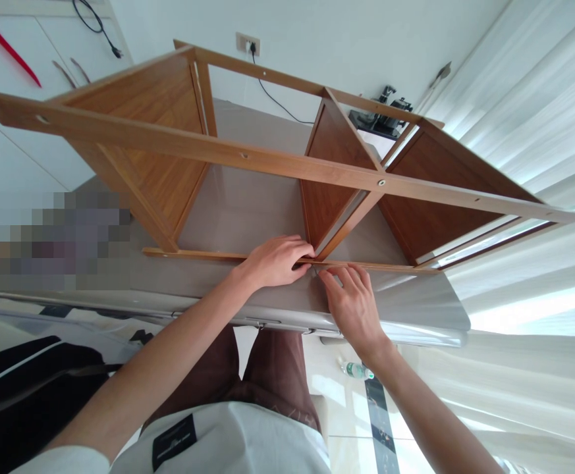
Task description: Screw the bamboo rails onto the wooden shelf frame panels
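A wooden shelf frame [238, 155] with slatless panels stands on a grey tabletop. Its middle panel [339, 148] meets the near bottom rail [208, 255] between my hands. At that joint my left hand [280, 262] is closed, thumb and fingers around the rail. Just to its right, my right hand [354, 299] is closed in a pinch close to the rail's near side. A thin dark sliver shows by its fingertips, too small to name.
The grey table [287, 296] has its near edge at my legs. White curtains [529, 131] hang on the right. A wall socket [248, 44] with a black cord is behind. A plastic bottle [356, 370] lies on the floor. Black objects [388, 112] stand at the back right.
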A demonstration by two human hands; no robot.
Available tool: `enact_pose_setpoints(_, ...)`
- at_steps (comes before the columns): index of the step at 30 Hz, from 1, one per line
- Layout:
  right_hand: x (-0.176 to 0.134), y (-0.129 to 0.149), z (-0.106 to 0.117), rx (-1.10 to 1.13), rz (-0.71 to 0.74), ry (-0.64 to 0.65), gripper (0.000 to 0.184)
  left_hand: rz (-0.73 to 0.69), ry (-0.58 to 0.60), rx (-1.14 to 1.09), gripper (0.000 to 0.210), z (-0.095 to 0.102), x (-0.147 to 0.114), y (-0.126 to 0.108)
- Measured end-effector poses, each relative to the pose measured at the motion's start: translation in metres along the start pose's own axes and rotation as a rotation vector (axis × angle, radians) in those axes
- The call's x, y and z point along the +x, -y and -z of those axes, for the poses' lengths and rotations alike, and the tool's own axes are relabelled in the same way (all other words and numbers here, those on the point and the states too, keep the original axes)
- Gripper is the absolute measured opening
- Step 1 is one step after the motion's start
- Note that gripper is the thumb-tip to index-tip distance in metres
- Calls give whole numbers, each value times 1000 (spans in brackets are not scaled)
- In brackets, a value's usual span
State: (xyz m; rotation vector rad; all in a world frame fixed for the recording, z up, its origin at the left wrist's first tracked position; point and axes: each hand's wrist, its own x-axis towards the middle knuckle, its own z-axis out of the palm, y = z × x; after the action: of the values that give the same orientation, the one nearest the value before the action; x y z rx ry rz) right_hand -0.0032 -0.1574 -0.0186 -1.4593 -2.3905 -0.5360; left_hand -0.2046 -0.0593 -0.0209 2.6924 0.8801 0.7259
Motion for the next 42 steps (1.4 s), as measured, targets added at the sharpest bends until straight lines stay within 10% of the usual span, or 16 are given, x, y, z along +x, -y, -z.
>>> enact_pose_setpoints(42,17,3,10,-126,167,5,22,-23,-96,99,12,-2,-5,-4)
